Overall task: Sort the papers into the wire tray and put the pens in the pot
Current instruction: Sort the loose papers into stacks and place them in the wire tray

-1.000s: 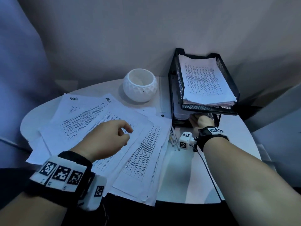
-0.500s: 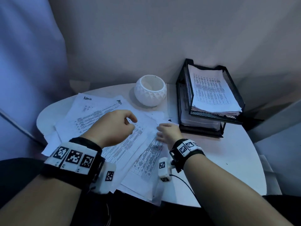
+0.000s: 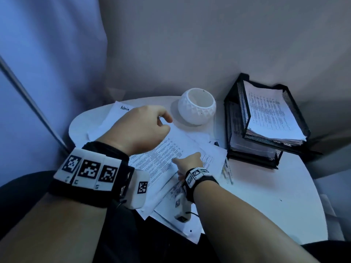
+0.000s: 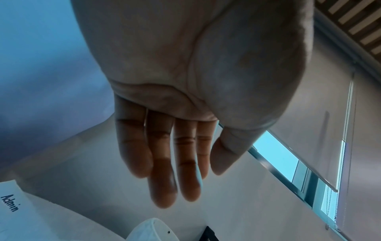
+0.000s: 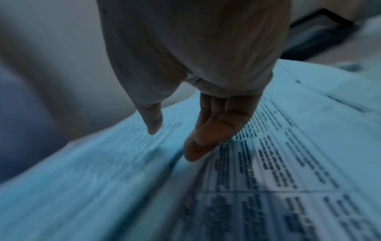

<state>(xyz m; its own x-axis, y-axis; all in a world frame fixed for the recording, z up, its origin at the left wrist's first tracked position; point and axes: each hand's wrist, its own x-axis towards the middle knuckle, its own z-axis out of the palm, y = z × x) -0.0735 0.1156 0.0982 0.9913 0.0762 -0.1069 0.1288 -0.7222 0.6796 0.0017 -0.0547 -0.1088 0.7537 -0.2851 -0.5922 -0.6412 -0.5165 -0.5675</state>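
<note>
- On the round white table, loose papers lie fanned in a messy overlapping pile at the near-left; printed text and tables on most, one far sheet hand-lettered "Admin".
- R hand is low on the pile, fingers straight and together, tips touching the sheets right at an edge where one page overlaps another; thumb spread apart. Nothing gripped yet.
- L hand hovers above the far-left part of the pile, fingers loosely curled in head view, relaxed and empty in wrist view. Holds nothing.
- Key relation: wire tray sits to the right and farther back from the R hand, w/ its open front facing the pile. R hand is clearly the nearer one. Sheets' long axis runs roughly near-left to far-right, approx. toward the tray.
- Tray: black mesh, two tiers, both already w/ stacks of printed pages.
- Pens: a few pale ones lie just right of the pile, between it and the tray, long axes roughly near-far. Pot, white and faceted, stands empty behind the pile, left of the tray.
- Likely next: R hand slides under the top sheet(s), lifts, carries right to a tier.
</note>
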